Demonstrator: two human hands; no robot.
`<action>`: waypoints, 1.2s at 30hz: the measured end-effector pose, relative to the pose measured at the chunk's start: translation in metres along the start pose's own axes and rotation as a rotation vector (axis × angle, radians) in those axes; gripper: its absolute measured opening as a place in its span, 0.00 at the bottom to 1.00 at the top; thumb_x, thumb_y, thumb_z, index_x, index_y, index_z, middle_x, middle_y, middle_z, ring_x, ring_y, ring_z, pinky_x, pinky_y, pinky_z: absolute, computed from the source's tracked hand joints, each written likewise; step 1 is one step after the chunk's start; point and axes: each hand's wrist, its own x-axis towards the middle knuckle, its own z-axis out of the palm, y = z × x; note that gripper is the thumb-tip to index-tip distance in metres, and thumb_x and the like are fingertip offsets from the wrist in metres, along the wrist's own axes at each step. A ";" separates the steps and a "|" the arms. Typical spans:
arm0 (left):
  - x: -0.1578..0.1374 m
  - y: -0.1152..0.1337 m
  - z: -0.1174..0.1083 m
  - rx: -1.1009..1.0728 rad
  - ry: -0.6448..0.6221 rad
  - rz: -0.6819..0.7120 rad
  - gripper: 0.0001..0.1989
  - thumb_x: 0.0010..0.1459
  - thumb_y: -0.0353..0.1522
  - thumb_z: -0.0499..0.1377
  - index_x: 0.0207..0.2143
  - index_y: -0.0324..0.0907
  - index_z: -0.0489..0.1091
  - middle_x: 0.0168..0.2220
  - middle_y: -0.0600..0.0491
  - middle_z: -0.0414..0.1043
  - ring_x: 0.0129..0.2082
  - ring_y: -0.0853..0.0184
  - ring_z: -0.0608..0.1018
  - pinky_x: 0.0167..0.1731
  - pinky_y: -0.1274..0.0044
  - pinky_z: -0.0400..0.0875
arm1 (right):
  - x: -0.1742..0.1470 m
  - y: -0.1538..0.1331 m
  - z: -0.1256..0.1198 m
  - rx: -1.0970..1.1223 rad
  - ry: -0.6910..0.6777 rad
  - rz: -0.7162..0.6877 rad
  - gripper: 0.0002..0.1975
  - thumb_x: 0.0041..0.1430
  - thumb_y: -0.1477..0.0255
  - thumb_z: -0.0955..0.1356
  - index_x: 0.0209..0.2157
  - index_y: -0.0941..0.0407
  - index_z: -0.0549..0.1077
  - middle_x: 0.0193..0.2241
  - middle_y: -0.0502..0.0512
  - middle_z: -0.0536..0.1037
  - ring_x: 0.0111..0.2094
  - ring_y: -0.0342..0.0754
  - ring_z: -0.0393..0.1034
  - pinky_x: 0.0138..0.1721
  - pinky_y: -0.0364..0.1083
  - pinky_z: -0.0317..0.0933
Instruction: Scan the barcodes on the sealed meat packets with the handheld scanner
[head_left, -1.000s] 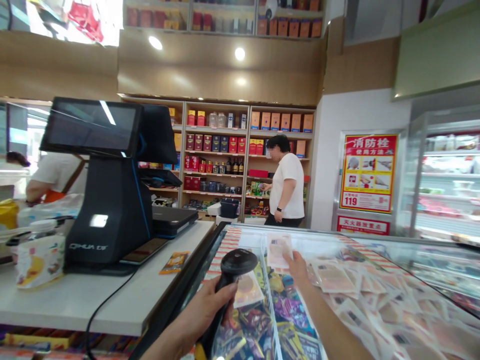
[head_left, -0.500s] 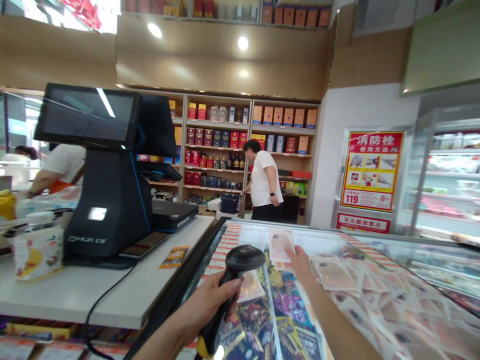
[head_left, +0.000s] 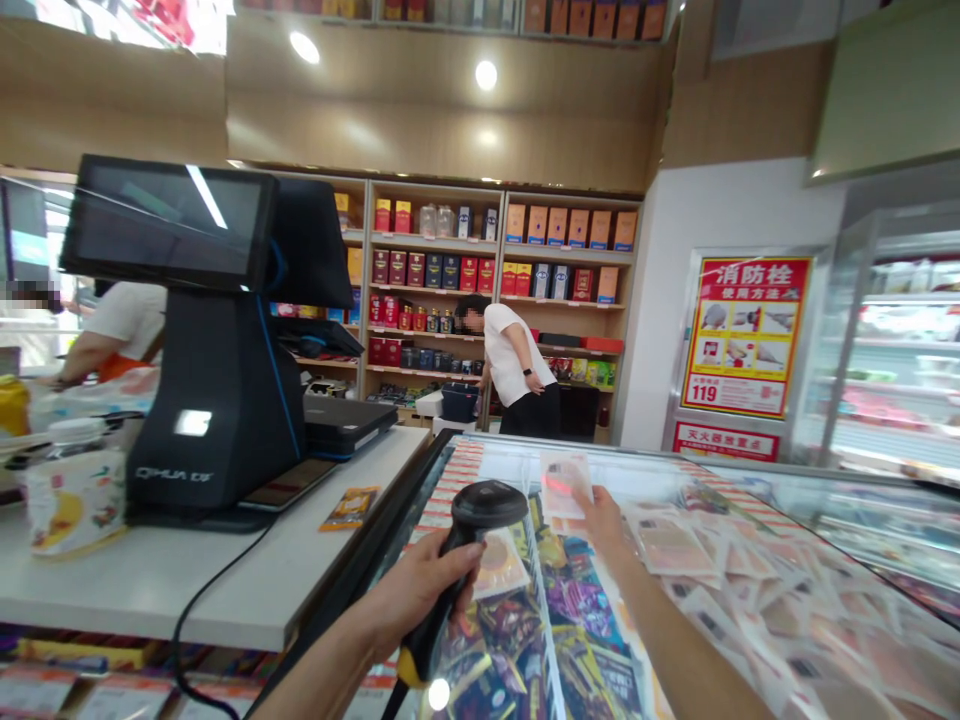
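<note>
**Black scanner [head_left: 489,505] in left grip [head_left: 421,580], pale packet [head_left: 561,490] in right grip [head_left: 602,522]**

I have the left grip closed around the scanner's handle, thumb across it, the head tipped up and near the packet but apart from it. My right grip is closed on the packet's lower right edge; I can't make out the thumb. A red streak lies across the packet's face.

Below the hands: display case [head_left: 371,550], colourful wrapped goods [head_left: 585,590], and a second pale packet [head_left: 501,568] partly behind the scanner. To the right of my right forearm, a heap of similar packets [head_left: 757,590].

Left side, white tabletop [head_left: 262,600]: small orange packet [head_left: 349,508] near the case, then the register [head_left: 217,400] with a dark screen.

Further out, a person in a white top [head_left: 516,352] bends beside stocked shelves [head_left: 431,235]; red-and-yellow sign [head_left: 748,335] on the wall at right.
</note>
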 end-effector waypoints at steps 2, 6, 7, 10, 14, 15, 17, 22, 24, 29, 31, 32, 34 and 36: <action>0.001 -0.001 -0.001 -0.012 0.007 -0.008 0.13 0.46 0.40 0.52 0.25 0.39 0.58 0.16 0.60 0.59 0.14 0.78 0.61 0.16 0.83 0.56 | -0.002 -0.003 -0.001 0.008 -0.014 -0.011 0.14 0.38 0.62 0.62 0.24 0.59 0.65 0.21 0.53 0.71 0.25 0.47 0.65 0.25 0.43 0.58; -0.001 0.000 0.000 0.003 -0.015 -0.033 0.13 0.46 0.41 0.52 0.24 0.38 0.59 0.15 0.60 0.58 0.14 0.78 0.61 0.16 0.83 0.56 | -0.008 -0.009 -0.001 0.038 -0.059 -0.005 0.14 0.38 0.62 0.62 0.25 0.58 0.65 0.23 0.53 0.71 0.25 0.46 0.65 0.25 0.42 0.58; -0.002 0.000 0.000 0.010 -0.036 -0.032 0.13 0.46 0.41 0.52 0.23 0.38 0.59 0.14 0.60 0.58 0.14 0.78 0.61 0.16 0.83 0.56 | -0.008 -0.009 -0.001 0.047 -0.070 0.003 0.14 0.39 0.62 0.61 0.25 0.58 0.65 0.23 0.53 0.71 0.25 0.46 0.65 0.25 0.42 0.58; -0.005 0.003 0.001 0.018 -0.084 0.006 0.12 0.47 0.40 0.52 0.23 0.38 0.59 0.14 0.60 0.58 0.14 0.78 0.61 0.18 0.83 0.56 | -0.005 -0.007 -0.002 0.011 -0.056 0.026 0.15 0.39 0.62 0.61 0.26 0.59 0.65 0.23 0.54 0.71 0.26 0.47 0.65 0.24 0.43 0.57; -0.009 0.004 -0.004 0.016 -0.089 0.032 0.12 0.47 0.39 0.51 0.24 0.39 0.59 0.15 0.60 0.59 0.15 0.77 0.61 0.18 0.83 0.55 | 0.004 -0.004 -0.010 -0.189 0.061 0.082 0.16 0.40 0.64 0.61 0.31 0.60 0.66 0.25 0.57 0.71 0.26 0.49 0.65 0.25 0.45 0.56; -0.010 0.004 -0.007 0.025 -0.070 0.025 0.12 0.47 0.40 0.51 0.23 0.39 0.59 0.15 0.60 0.59 0.15 0.77 0.60 0.17 0.83 0.55 | 0.006 -0.004 -0.012 -0.245 0.081 0.103 0.17 0.41 0.64 0.61 0.33 0.60 0.66 0.26 0.58 0.71 0.25 0.49 0.65 0.24 0.45 0.56; -0.013 0.002 -0.013 0.057 -0.022 -0.004 0.14 0.47 0.41 0.52 0.22 0.39 0.58 0.15 0.60 0.59 0.15 0.78 0.59 0.16 0.84 0.53 | 0.007 -0.007 -0.018 -0.382 0.104 0.114 0.21 0.43 0.65 0.60 0.40 0.59 0.63 0.27 0.59 0.72 0.25 0.49 0.66 0.24 0.45 0.56; -0.022 -0.007 -0.032 0.127 0.059 -0.087 0.17 0.45 0.44 0.51 0.20 0.39 0.59 0.14 0.60 0.58 0.14 0.77 0.58 0.15 0.84 0.52 | 0.004 -0.013 -0.032 -0.839 -0.044 -0.007 0.18 0.47 0.69 0.59 0.42 0.56 0.64 0.28 0.60 0.72 0.31 0.53 0.66 0.28 0.48 0.56; -0.025 -0.013 -0.038 0.131 0.083 -0.093 0.17 0.45 0.44 0.51 0.20 0.38 0.59 0.14 0.59 0.58 0.14 0.77 0.59 0.16 0.83 0.53 | 0.004 -0.013 -0.038 -0.973 -0.130 -0.009 0.13 0.47 0.70 0.59 0.34 0.58 0.69 0.29 0.62 0.71 0.33 0.54 0.66 0.29 0.49 0.56; -0.030 -0.028 -0.053 0.096 0.195 -0.132 0.16 0.43 0.44 0.53 0.20 0.38 0.59 0.13 0.61 0.56 0.13 0.78 0.58 0.15 0.84 0.52 | 0.000 -0.024 -0.037 -1.116 -0.013 -0.142 0.12 0.45 0.72 0.60 0.31 0.59 0.71 0.36 0.66 0.66 0.40 0.57 0.60 0.33 0.51 0.55; -0.032 -0.030 -0.056 0.095 0.239 -0.140 0.17 0.42 0.44 0.53 0.20 0.39 0.58 0.12 0.61 0.56 0.13 0.78 0.57 0.14 0.84 0.51 | -0.011 -0.033 -0.022 -1.035 -0.016 -0.225 0.13 0.47 0.71 0.59 0.34 0.58 0.69 0.36 0.64 0.67 0.40 0.55 0.60 0.35 0.51 0.54; -0.034 -0.030 -0.056 0.091 0.255 -0.140 0.17 0.42 0.44 0.54 0.19 0.39 0.58 0.12 0.61 0.56 0.13 0.78 0.57 0.14 0.84 0.51 | -0.020 -0.037 -0.011 -0.972 -0.059 -0.238 0.14 0.48 0.69 0.59 0.36 0.58 0.68 0.35 0.63 0.68 0.39 0.54 0.61 0.35 0.50 0.54; -0.038 -0.028 -0.055 0.075 0.281 -0.142 0.17 0.42 0.44 0.54 0.19 0.39 0.58 0.12 0.61 0.56 0.13 0.77 0.58 0.14 0.84 0.52 | -0.042 -0.045 0.014 -0.834 -0.257 -0.185 0.18 0.47 0.62 0.59 0.36 0.58 0.68 0.32 0.61 0.71 0.37 0.52 0.64 0.34 0.48 0.55; -0.041 -0.026 -0.054 0.057 0.295 -0.127 0.17 0.42 0.45 0.53 0.18 0.39 0.58 0.12 0.60 0.56 0.13 0.77 0.58 0.15 0.83 0.53 | -0.067 -0.050 0.039 -0.744 -0.383 -0.138 0.21 0.39 0.57 0.63 0.32 0.57 0.69 0.30 0.61 0.72 0.35 0.54 0.65 0.33 0.49 0.56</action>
